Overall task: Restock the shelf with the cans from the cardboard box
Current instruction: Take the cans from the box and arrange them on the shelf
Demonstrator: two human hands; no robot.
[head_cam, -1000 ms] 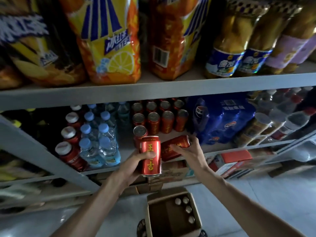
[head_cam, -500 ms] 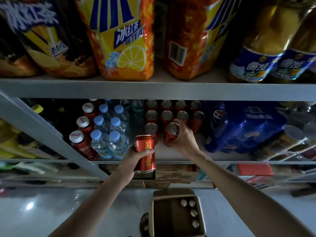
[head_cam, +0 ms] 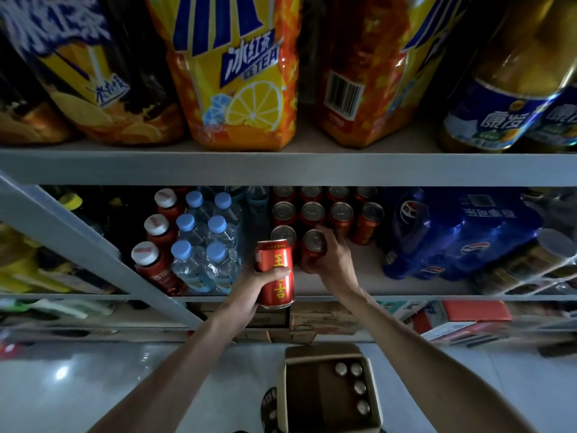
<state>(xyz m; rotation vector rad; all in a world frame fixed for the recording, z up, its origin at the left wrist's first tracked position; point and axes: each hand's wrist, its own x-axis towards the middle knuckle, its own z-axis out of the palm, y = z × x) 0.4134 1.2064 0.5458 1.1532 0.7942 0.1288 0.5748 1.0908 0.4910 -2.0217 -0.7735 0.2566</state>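
My left hand (head_cam: 254, 284) grips a red can with yellow characters (head_cam: 275, 273), upright, just in front of the middle shelf's edge (head_cam: 406, 297). My right hand (head_cam: 335, 260) is wrapped around a second red can (head_cam: 313, 248) that stands upright on the shelf in the front row. Behind it stand several rows of the same red cans (head_cam: 342, 214). On the floor below sits the open cardboard box (head_cam: 292, 389), with several can tops (head_cam: 356, 385) along its right side.
Water bottles with blue caps (head_cam: 203, 245) and red-capped bottles (head_cam: 156, 245) stand left of the cans. A blue shrink-wrapped pack (head_cam: 462, 232) lies to the right. Large iced-tea bottles (head_cam: 237, 73) fill the upper shelf. A slanted grey strut (head_cam: 93, 245) crosses on the left.
My right hand turned its can from lying sideways to upright and set it on the shelf beside the front can. The left hand's can stays in front of the shelf.
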